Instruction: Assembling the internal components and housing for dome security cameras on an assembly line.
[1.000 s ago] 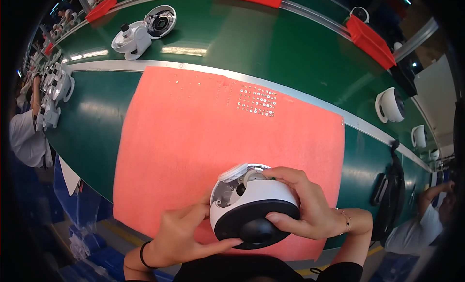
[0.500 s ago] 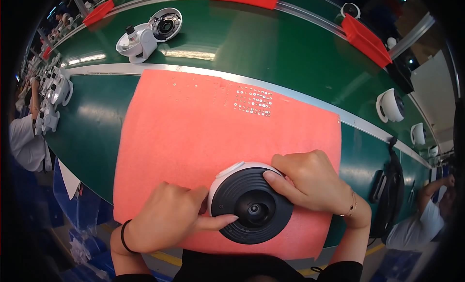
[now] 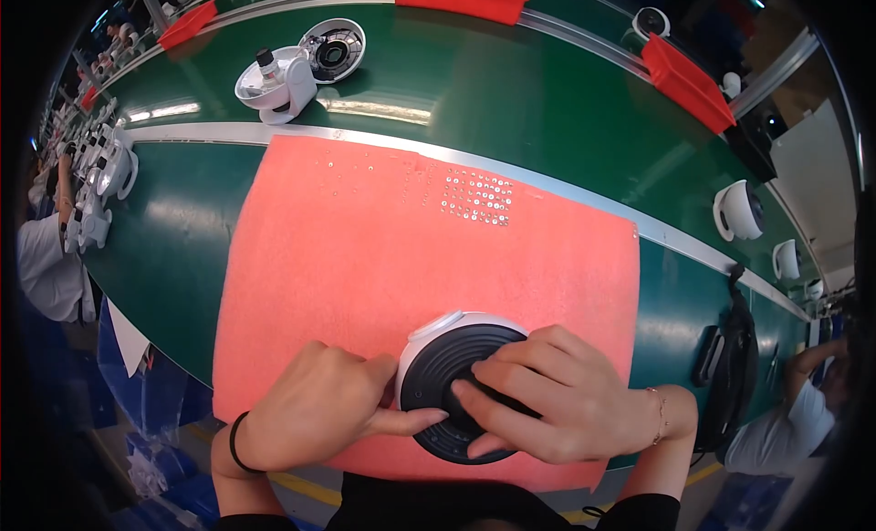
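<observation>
A round security camera with a white shell and a black ridged face lies face up near the front edge of the pink foam mat. My left hand holds it at its left side, thumb laid over the black rim and curled fingers against the shell. My right hand reaches over the face from the right. Its bent fingers and thumb close around the middle, where they hide the lens. Small screws stand in rows at the mat's far side, with a few loose ones to their left.
Beyond the mat, a white camera housing holding a small bottle stands beside an open dark-lined shell. Red bins line the far side. White cameras sit at right, near a black bag. Co-workers are at both sides.
My right hand has moved from the camera's upper right edge onto the middle of its face, covering the lens. The left hand keeps its hold. The housings on the bench have shifted right.
</observation>
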Demonstrator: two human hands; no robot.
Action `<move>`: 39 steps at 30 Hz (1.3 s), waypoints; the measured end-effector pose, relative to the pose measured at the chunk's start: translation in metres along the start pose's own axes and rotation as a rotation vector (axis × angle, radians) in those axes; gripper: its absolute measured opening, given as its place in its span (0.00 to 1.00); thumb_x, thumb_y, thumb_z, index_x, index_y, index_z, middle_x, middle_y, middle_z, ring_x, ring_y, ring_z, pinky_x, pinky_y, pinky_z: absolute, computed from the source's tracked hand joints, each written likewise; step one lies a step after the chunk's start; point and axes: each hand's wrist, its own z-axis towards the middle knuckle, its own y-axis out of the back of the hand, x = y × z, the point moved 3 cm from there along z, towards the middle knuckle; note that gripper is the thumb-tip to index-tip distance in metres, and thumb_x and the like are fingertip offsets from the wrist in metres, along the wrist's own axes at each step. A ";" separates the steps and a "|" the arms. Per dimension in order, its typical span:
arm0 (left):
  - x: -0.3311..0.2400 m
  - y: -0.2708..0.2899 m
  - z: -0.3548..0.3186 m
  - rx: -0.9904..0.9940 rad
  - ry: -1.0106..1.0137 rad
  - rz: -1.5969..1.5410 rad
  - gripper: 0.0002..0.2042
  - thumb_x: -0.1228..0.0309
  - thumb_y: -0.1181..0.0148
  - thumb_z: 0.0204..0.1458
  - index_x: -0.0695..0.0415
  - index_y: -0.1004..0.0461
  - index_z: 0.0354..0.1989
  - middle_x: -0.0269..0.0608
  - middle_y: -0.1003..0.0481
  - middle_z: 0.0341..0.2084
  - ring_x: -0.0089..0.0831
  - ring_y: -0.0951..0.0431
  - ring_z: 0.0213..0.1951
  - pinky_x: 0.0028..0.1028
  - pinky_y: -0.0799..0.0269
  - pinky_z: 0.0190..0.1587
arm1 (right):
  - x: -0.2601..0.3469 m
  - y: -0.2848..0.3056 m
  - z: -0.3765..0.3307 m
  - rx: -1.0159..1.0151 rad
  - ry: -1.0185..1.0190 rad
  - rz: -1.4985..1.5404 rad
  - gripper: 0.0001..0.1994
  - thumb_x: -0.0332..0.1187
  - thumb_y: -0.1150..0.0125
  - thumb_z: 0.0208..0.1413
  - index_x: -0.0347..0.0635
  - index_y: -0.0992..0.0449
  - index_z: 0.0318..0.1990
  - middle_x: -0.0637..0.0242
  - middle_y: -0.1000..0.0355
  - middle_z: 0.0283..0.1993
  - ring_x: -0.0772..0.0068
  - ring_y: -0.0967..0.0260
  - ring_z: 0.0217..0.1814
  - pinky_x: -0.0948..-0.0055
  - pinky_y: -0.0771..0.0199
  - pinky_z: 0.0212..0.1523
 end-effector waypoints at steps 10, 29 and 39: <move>0.013 0.007 -0.009 -0.019 0.003 -0.028 0.25 0.48 0.41 0.42 0.64 0.32 0.16 0.44 0.38 0.04 0.41 0.35 0.08 0.32 0.38 0.14 | 0.002 -0.007 0.016 0.020 0.036 0.418 0.14 0.29 0.47 0.44 0.36 0.30 0.41 0.53 0.36 0.47 0.57 0.36 0.48 0.61 0.37 0.48; 0.050 -0.010 -0.017 0.213 0.248 -0.733 0.27 0.59 0.38 0.40 0.64 0.33 0.46 0.47 0.26 0.33 0.34 0.24 0.35 0.30 0.28 0.37 | -0.028 -0.050 0.001 0.136 -0.809 1.135 0.43 0.40 0.33 0.42 0.40 0.58 0.59 0.54 0.48 0.58 0.61 0.51 0.63 0.64 0.49 0.60; 0.053 0.043 -0.017 -0.411 -0.216 -0.434 0.42 0.64 0.30 0.31 0.69 0.44 0.56 0.53 0.27 0.39 0.38 0.25 0.43 0.31 0.26 0.40 | -0.041 -0.045 0.060 -0.404 -0.397 0.699 0.43 0.46 0.27 0.30 0.38 0.45 0.53 0.55 0.36 0.48 0.64 0.35 0.49 0.69 0.35 0.49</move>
